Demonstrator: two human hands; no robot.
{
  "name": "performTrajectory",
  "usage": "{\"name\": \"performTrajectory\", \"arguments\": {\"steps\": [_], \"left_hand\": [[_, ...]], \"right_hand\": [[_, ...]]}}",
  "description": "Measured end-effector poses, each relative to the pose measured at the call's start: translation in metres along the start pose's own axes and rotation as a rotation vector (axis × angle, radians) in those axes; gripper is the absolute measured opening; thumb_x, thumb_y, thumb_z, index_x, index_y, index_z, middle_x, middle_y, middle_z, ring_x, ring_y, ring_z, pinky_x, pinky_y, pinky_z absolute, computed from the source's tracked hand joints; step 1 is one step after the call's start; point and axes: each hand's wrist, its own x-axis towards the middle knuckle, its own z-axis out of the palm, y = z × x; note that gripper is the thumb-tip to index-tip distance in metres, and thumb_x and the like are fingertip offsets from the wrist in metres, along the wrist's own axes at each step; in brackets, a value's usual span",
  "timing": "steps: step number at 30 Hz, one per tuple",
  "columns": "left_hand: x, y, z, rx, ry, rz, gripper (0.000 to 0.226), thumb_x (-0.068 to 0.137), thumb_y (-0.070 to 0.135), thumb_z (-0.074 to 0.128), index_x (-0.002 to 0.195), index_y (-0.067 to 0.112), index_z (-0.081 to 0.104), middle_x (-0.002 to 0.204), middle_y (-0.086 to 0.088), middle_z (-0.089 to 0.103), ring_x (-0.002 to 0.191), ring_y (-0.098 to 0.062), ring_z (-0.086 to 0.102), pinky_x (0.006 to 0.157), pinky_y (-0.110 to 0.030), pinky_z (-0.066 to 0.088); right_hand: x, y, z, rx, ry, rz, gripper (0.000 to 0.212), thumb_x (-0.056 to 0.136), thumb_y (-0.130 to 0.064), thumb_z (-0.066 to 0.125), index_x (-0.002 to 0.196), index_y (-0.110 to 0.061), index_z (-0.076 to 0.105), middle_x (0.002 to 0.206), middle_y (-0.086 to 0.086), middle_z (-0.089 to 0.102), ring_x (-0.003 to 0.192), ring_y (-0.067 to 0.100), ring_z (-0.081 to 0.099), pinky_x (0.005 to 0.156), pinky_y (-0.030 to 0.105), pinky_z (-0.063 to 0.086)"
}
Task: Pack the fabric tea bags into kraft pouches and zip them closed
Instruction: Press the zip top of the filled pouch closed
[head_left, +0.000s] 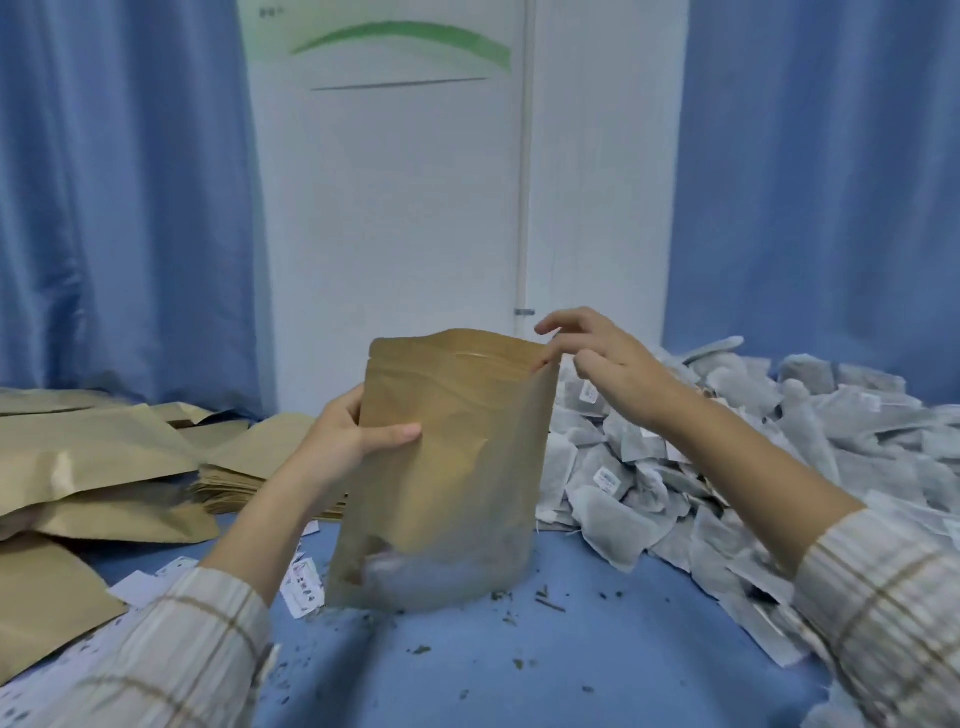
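A kraft pouch (457, 457) stands upright on the blue table (467, 670) in front of me, with a clear window low on its face. My left hand (358, 436) grips its left edge, thumb across the front. My right hand (602, 358) pinches the pouch's top right corner, other fingers spread. A big heap of grey fabric tea bags (753, 457) lies to the right, just behind my right forearm. What is inside the pouch is too blurred to tell.
Flat empty kraft pouches (104, 467) are stacked and scattered on the left. Small white paper labels (301, 587) and loose tea crumbs (519, 618) lie around the pouch's base. Blue curtains and a white door stand behind the table.
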Motion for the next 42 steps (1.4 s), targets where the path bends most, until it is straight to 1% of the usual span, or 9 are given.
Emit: {"name": "performTrajectory", "arguments": {"steps": [3,9,13,18,24,28,31,37,42], "left_hand": [[0.009,-0.004,0.005,-0.101,-0.03,-0.011,0.036,0.062,0.006,0.079,0.094,0.018,0.071,0.097,-0.008,0.073,0.081,-0.02,0.07,0.061,-0.026,0.055],[0.018,-0.002,0.016,-0.174,-0.085,0.003,0.022,0.072,0.026,0.073,0.093,0.021,0.075,0.099,-0.005,0.073,0.086,-0.017,0.069,0.067,-0.024,0.055],[0.023,0.009,0.028,0.033,0.029,0.105,0.026,0.065,0.045,0.081,0.086,0.03,0.074,0.091,0.004,0.074,0.08,-0.01,0.07,0.062,-0.019,0.053],[0.037,0.019,0.027,-0.053,0.389,0.098,0.009,0.075,0.024,0.076,0.074,0.017,0.071,0.071,0.006,0.072,0.065,-0.008,0.067,0.058,-0.021,0.054],[0.037,0.014,0.036,-0.039,0.411,0.072,0.012,0.077,0.02,0.076,0.07,0.012,0.069,0.072,-0.001,0.069,0.067,-0.016,0.064,0.066,-0.028,0.051],[0.035,0.008,0.051,0.073,0.493,0.127,0.021,0.078,0.021,0.075,0.061,0.017,0.064,0.057,0.01,0.062,0.06,-0.009,0.056,0.061,-0.022,0.044],[0.034,0.008,0.073,0.201,0.473,0.18,0.032,0.079,0.025,0.074,0.052,0.022,0.059,0.043,0.02,0.054,0.047,0.004,0.047,0.048,-0.013,0.036],[0.032,0.011,0.104,0.063,0.41,0.153,0.037,0.08,0.027,0.073,0.049,0.018,0.054,0.049,0.008,0.046,0.055,-0.012,0.04,0.055,-0.027,0.03],[0.028,0.008,0.101,0.085,0.369,0.138,0.044,0.089,0.023,0.063,0.051,0.015,0.043,0.05,0.003,0.042,0.053,-0.015,0.038,0.052,-0.029,0.027]], "right_hand": [[0.001,0.012,-0.002,0.104,-0.129,0.047,0.015,0.081,-0.023,0.057,0.094,-0.026,0.064,0.118,-0.019,0.05,0.102,0.007,0.056,0.084,0.014,0.043],[0.011,0.031,0.001,0.208,-0.127,0.135,0.038,0.051,-0.042,0.087,0.077,-0.029,0.061,0.061,-0.017,0.058,0.054,-0.002,0.05,0.048,0.01,0.037],[0.012,0.04,0.009,0.355,0.025,0.125,0.035,0.047,-0.039,0.086,0.075,-0.028,0.068,0.071,-0.011,0.068,0.066,0.002,0.06,0.057,0.012,0.046],[0.012,0.046,0.003,0.551,0.217,0.153,0.037,0.06,-0.023,0.083,0.094,-0.027,0.068,0.064,-0.004,0.07,0.065,0.008,0.067,0.06,0.015,0.051],[0.006,0.049,-0.009,0.514,0.226,0.211,0.037,0.055,-0.03,0.083,0.09,-0.024,0.071,0.079,0.001,0.074,0.076,0.009,0.069,0.065,0.015,0.052],[0.007,0.046,-0.015,0.064,0.201,0.256,0.028,0.074,-0.03,0.076,0.1,-0.028,0.066,0.099,-0.009,0.068,0.093,0.009,0.062,0.077,0.017,0.044],[0.02,0.021,-0.002,-0.425,0.279,0.025,0.03,0.088,-0.026,0.056,0.117,-0.025,0.06,0.12,-0.005,0.059,0.116,0.016,0.048,0.096,0.025,0.033],[0.045,-0.023,0.047,-1.062,0.312,-0.019,0.069,0.097,-0.034,0.0,0.093,-0.029,0.069,0.061,-0.001,0.054,0.058,0.021,0.052,0.051,0.026,0.03],[0.046,-0.017,0.052,-0.87,0.517,-0.015,0.053,0.085,-0.036,0.057,0.038,-0.013,0.051,0.033,0.006,0.044,0.034,0.025,0.047,0.039,0.022,0.029]]}}
